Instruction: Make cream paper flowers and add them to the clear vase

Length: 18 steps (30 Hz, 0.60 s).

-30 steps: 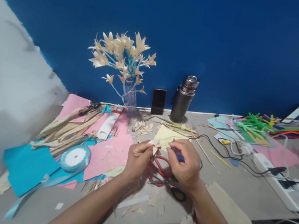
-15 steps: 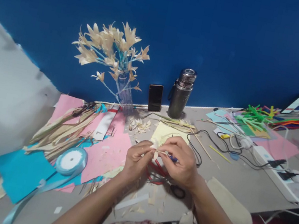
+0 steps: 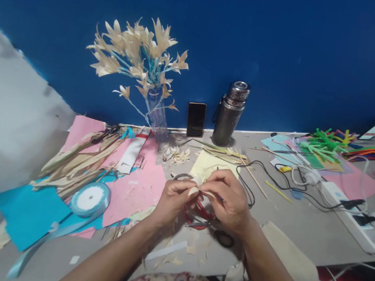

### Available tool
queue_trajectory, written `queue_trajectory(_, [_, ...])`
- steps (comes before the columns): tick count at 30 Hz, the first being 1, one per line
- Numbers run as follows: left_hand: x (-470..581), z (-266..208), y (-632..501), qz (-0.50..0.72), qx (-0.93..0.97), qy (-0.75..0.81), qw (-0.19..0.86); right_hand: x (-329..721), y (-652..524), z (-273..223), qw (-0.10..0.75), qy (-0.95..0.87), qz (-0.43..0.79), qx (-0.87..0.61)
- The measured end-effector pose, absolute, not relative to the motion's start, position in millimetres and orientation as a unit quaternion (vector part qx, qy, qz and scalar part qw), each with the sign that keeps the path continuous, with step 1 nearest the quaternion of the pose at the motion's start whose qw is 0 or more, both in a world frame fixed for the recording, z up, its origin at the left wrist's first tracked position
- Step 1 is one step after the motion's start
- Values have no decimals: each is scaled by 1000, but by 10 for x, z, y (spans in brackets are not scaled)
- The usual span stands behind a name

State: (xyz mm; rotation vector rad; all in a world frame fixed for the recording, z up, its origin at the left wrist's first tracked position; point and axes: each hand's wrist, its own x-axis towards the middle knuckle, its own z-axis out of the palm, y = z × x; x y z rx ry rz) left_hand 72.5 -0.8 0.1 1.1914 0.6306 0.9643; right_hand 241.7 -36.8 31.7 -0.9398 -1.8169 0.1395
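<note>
A grey surface (image 3: 302, 228) runs along the blue wall. The steel flask (image 3: 230, 114) stands at its back edge. Just left of the flask leans a phone (image 3: 195, 119), further left a vase of pale flowers (image 3: 157, 116). Before the flask lie yellow paper (image 3: 206, 165) and red scissors (image 3: 199, 210); far left, pink paper (image 3: 135, 192), a ribbon roll (image 3: 90, 198); right, cables (image 3: 275, 180).

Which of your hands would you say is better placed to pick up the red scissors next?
Probably the right hand: the scissors lie just below it, handles toward that side. Both hands pinch the small pale flower, and the left hand seems to hold it.
</note>
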Motion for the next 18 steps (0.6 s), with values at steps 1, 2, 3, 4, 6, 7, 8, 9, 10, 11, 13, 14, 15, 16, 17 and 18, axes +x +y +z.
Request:
queue_trajectory(1, [712, -34, 12, 428, 529, 280, 677, 2419, -368, 311, 519, -758, 59, -391])
queue_trajectory(2, [700, -67, 32, 426, 532, 279, 677, 2421, -368, 305, 520, -757, 60, -391])
queue_trajectory(3, [688, -94, 50, 423, 536, 277, 676, 2422, -370, 299, 521, -757, 61, -390])
queue_trajectory(4, [677, -116, 66, 419, 540, 275, 676, 2423, -371, 293, 521, -758, 61, -389])
queue_trajectory(6, [663, -135, 87, 409, 548, 271, 677, 2422, -375, 282, 516, -761, 59, -389])
queue_trajectory(7, [660, -133, 92, 407, 549, 268, 679, 2420, -376, 276, 513, -763, 56, -390])
queue_trajectory(8, [660, -123, 93, 409, 548, 265, 680, 2417, -376, 270, 511, -763, 54, -392])
queue_trajectory(9, [663, -106, 91, 415, 547, 264, 678, 2413, -376, 264, 511, -763, 52, -394])
queue_trajectory(10, [668, -84, 87, 421, 546, 263, 674, 2408, -374, 260, 512, -761, 51, -396])
queue_trajectory(11, [675, -59, 81, 429, 547, 265, 668, 2402, -373, 256, 514, -758, 48, -398])
queue_trajectory(13, [693, -9, 65, 442, 554, 279, 649, 2388, -369, 254, 517, -754, 43, -402])
queue_trajectory(14, [704, 11, 56, 444, 557, 287, 641, 2381, -369, 255, 519, -752, 40, -405])
queue_trajectory(15, [714, 24, 47, 444, 557, 293, 638, 2375, -371, 256, 521, -749, 38, -407])
queue_trajectory(16, [725, 29, 39, 443, 551, 295, 643, 2370, -375, 259, 524, -746, 37, -410])
queue_trajectory(17, [735, 27, 32, 442, 539, 295, 654, 2366, -380, 262, 527, -743, 36, -412])
queue_trajectory(18, [743, 16, 28, 439, 524, 292, 669, 2365, -388, 264, 529, -740, 36, -413])
